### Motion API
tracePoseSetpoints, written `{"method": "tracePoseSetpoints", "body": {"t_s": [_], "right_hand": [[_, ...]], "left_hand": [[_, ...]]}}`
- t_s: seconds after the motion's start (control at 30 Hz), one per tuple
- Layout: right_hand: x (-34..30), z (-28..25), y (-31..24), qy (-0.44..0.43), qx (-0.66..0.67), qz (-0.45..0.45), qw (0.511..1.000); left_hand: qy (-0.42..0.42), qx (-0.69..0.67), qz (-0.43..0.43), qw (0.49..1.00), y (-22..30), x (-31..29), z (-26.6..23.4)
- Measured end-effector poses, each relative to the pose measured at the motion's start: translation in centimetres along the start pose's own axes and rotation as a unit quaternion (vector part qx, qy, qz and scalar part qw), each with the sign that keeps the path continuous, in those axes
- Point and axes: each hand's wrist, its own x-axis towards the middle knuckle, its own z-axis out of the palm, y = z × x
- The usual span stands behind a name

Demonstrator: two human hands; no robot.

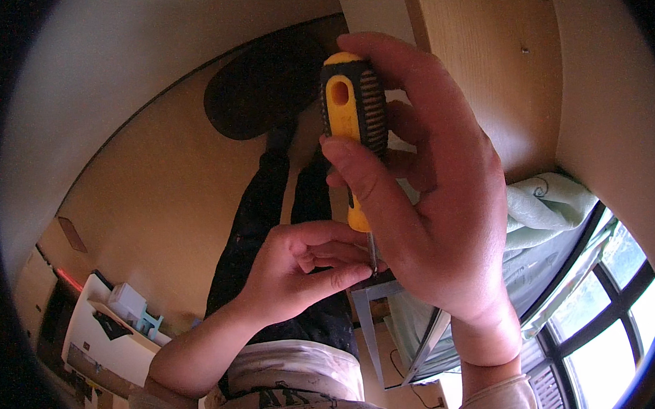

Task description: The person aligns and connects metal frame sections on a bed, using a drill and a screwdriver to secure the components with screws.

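My right hand [444,192] grips a screwdriver [343,120] by its yellow and black handle, fingers along one side and thumb along the other. The handle's rounded end points away from me, and its short metal shaft [373,252] points back toward my body. At the shaft's tip my left hand [290,272] is closed, thumb and forefinger pinched together. A small dark bit shows at that pinch, too small to name. The left hand's other fingers are curled and partly hidden.
To the right stands a wooden panel [486,66] with small holes or fittings. Pale green cloth [550,202] hangs near a window [604,338]. A grey metal frame [363,327] is by my lap. White furniture [91,317] holds small boxes at left. Beyond my legs is a dark rounded shape [253,87].
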Motion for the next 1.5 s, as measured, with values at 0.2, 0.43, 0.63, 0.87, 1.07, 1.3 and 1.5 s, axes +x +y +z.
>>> {"method": "tracePoseSetpoints", "body": {"t_s": [0.2,0.43,0.63,0.87,1.07,1.3,1.5], "right_hand": [[0.1,0.1,0.3,0.003,-0.005,0.004,1.000],[-0.6,-0.6,-0.3,-0.002,-0.035,0.016,0.999],[-0.5,-0.8,-0.4,-0.004,-0.074,-0.001,0.997],[-0.5,-1.2,0.6,-0.012,0.021,-0.014,1.000],[-0.2,-1.7,0.7,-0.033,0.043,-0.039,0.998],[-0.9,-2.6,0.3,-0.030,0.002,-0.048,0.998],[-1.1,-2.8,0.4,-0.024,-0.006,-0.047,0.999]], "left_hand": [[-0.008,0.036,0.012,0.999,0.3,0.2,0.1],[0.001,0.037,0.029,0.999,0.0,0.1,0.3],[-0.008,0.043,0.042,0.998,-0.3,-0.2,0.9],[-0.010,0.041,0.044,0.998,-0.2,0.0,1.4],[-0.012,0.022,0.053,0.998,-0.5,0.0,1.3],[-0.016,0.048,0.029,0.998,-0.9,-0.6,1.8],[-0.079,-0.058,0.039,0.994,-2.2,-0.5,0.8]]}}
